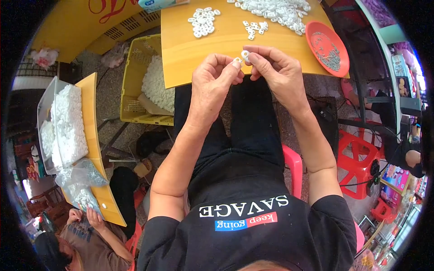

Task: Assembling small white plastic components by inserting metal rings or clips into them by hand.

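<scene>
Just over the near edge of the yellow table (181, 58), my two hands meet with fingertips almost touching. My left hand (210, 81) pinches a small white plastic piece (238, 60) with a ring-shaped end between thumb and forefinger. Between the thumb and forefinger of my right hand (280, 72) is a small white oval piece with a hole (245, 54). Beyond my hands lie a pile of white oval pieces (203, 23), a small cluster of white pieces (255, 28) and a large white heap (280, 12). A red plate (322, 30) at right holds small grey metal parts (332, 61).
A yellow crate (147, 119) of white pieces stands left of my legs. Farther left, a clear bin (47, 128) and plastic bags sit on another table (113, 203), where a co-worker's hands (95, 220) are busy. Red stools (361, 158) stand at right.
</scene>
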